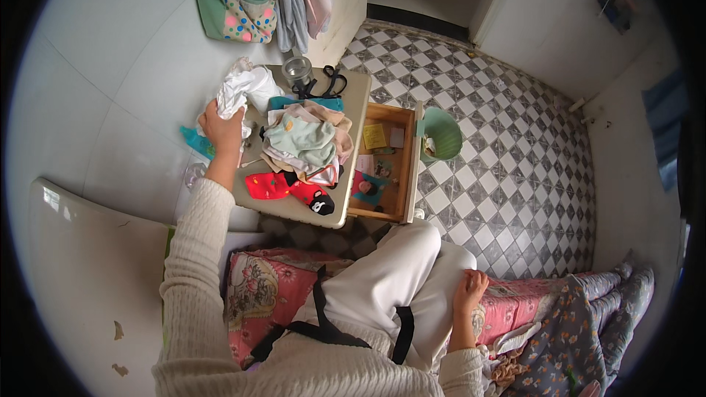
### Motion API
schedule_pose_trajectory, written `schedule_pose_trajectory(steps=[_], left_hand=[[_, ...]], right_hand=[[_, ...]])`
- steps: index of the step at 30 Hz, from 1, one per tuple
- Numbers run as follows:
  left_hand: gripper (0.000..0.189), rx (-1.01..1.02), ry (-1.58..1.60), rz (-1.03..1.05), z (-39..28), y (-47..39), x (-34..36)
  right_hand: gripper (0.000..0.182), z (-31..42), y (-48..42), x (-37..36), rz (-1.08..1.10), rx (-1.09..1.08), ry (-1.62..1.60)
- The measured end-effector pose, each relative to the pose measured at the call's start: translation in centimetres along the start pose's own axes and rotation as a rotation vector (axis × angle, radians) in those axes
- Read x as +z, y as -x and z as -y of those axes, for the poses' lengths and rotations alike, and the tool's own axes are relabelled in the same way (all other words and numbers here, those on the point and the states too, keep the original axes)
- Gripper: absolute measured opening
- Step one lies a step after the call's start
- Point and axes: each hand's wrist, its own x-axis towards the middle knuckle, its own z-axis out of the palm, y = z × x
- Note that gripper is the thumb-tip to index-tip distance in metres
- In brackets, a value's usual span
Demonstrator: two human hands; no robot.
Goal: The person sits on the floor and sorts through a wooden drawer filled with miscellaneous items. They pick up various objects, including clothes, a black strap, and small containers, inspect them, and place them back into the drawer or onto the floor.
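Observation:
My left hand (222, 131) is at the wall side of a small cabinet top (256, 150), its fingers closed on a crumpled white cloth (234, 88). To the right of that hand lies a pile of folded garments (303, 135), with a pale green piece uppermost. Red socks (269, 185) with black parts and a cartoon face lie at the near edge of the pile. My right hand (469, 288) rests loosely on my knee, over the white trousers (380, 275), with nothing seen in it.
A glass jar (298, 70) and black straps (332, 81) are at the cabinet's far end. Its drawer (411, 176) is pulled out, holding papers and photos. Beyond stands a green bin (445, 135). A teal packet (197, 142) is by the wall. Floral clothing (562, 342) lies at right.

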Motion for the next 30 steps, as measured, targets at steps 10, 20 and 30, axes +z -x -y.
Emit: schedule_pose_trajectory(steps=[10,20,30], left_hand=[[0.086,0.125,-0.143,0.248,2.6,-3.9,2.2],[0.042,0.554,0.224,0.330,-4.8,9.3,-0.7],[0.015,0.339,0.709,1.258,-10.4,32.4,-5.2]], right_hand=[[0.010,0.0,0.3,-0.2,-0.027,0.010,0.021],[0.026,0.1,2.4,-1.2,0.025,0.081,-0.058],[0.028,2.3,6.1,-4.8,0.148,0.133,-0.135]])
